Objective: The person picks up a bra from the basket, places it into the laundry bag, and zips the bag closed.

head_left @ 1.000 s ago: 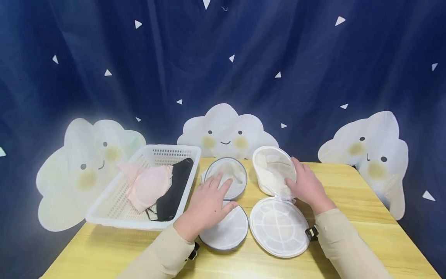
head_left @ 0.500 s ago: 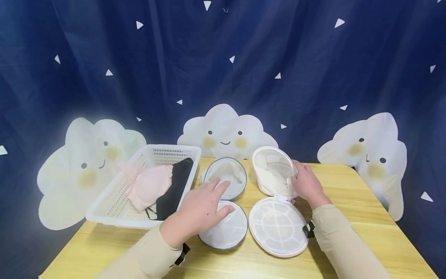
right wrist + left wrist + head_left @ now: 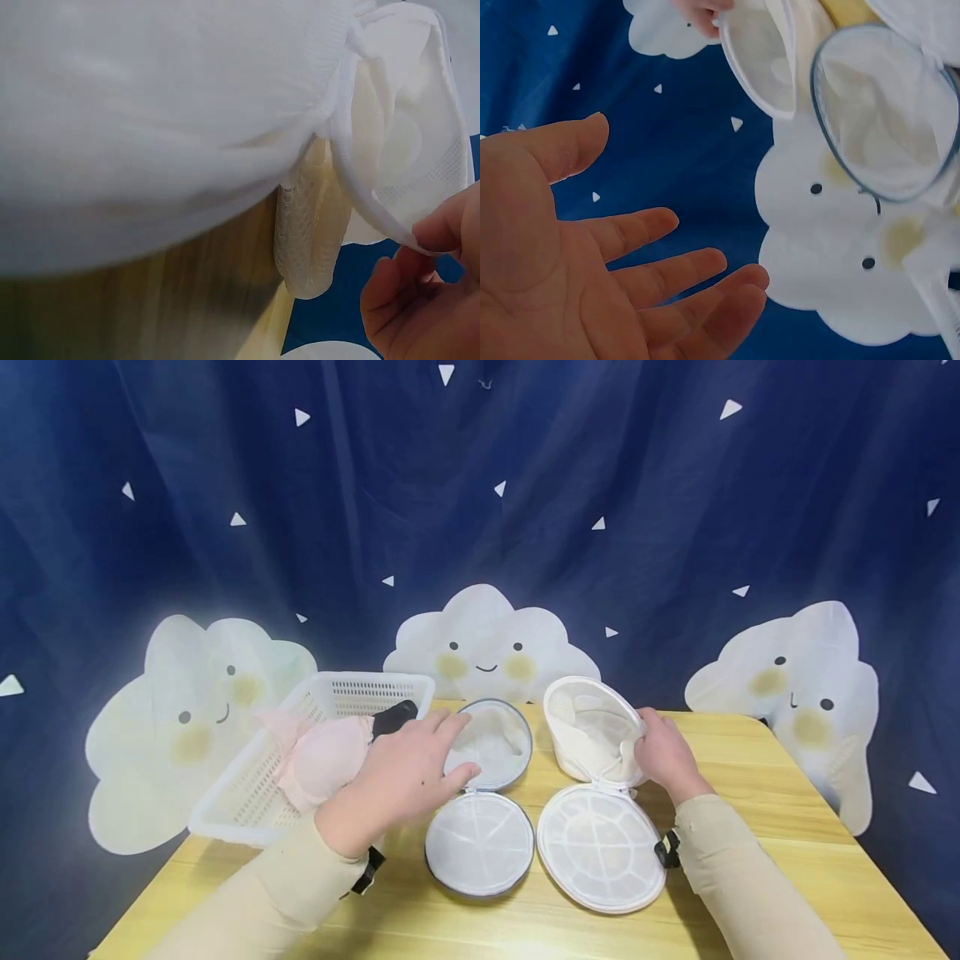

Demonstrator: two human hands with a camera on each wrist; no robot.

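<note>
My right hand (image 3: 666,752) pinches the rim of a white mesh laundry bag (image 3: 573,752), seen up close in the right wrist view, where thumb and fingers (image 3: 442,225) hold its edge. The bag stands with its mouth open, its round lid (image 3: 600,850) folded down on the table. My left hand (image 3: 405,772), fingers spread and holding nothing, hovers by the right side of a white plastic basket (image 3: 247,835). Inside lie a pink bra (image 3: 326,760) and a black garment (image 3: 393,718), partly hidden by the hand. A grey-rimmed mesh laundry bag (image 3: 495,747) stands open beside the hand.
The grey-rimmed bag's round lid (image 3: 480,843) lies flat on the wooden table (image 3: 765,852). Behind the table hangs a dark blue curtain (image 3: 480,527) with white triangles and smiling clouds.
My left hand has moved left from over the grey-rimmed bag to the basket's right side. My right hand has drawn back from the white bag's mouth to its right rim.
</note>
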